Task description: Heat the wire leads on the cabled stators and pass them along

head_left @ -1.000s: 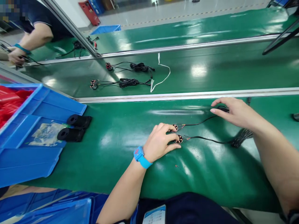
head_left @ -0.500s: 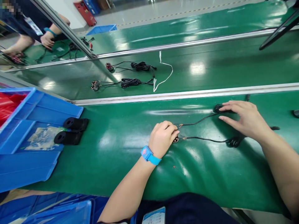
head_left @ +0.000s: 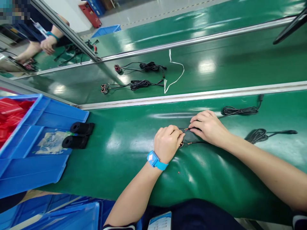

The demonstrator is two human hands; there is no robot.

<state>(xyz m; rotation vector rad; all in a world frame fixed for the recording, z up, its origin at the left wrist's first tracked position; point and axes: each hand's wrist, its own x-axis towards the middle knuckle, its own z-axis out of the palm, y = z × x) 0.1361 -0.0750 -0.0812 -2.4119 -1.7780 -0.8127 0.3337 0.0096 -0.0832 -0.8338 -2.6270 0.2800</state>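
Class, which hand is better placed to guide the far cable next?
Probably the right hand: its fingers meet that cable, while the left hand is at the other end of the coloured wires.

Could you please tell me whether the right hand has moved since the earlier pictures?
Yes: the right hand has moved left, closer to the blue crate.

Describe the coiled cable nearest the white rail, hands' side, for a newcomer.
On the green bench, follow the white rail rightward. On its near side, past the right hand, lies the black coiled cable. Unlike the neighbouring coil by the right forearm, its plug points toward the rail.
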